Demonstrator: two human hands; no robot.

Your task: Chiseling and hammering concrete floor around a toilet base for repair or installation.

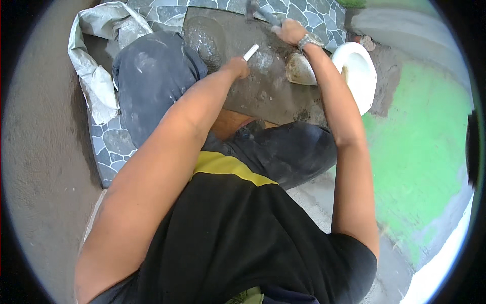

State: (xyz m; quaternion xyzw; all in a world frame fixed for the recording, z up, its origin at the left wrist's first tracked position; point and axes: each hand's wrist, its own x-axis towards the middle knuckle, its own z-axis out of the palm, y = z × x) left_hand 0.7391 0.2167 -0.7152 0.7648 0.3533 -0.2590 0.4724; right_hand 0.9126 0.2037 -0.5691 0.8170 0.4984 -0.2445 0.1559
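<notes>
My left hand (238,67) is closed around a short white rod (250,52), whose end sticks up past the fist over a grey, mortar-smeared board (291,99). My right hand (292,33), with a watch on the wrist, grips what looks like a hammer (263,14) by its grey handle; its head is blurred near the board's far edge. Wet grey mortar (205,40) lies on the board at the far left. Beside my right forearm is a white, brown-stained rounded piece (299,70). The forearm partly covers a white bowl-like object (365,76).
An open white sack (93,83) with grey contents stands left of my bent knee (152,76). Grey stone-patterned flooring (114,144) shows around the board. Green-coated ground (420,142) lies at right, and a bare grey surface (40,137) at left.
</notes>
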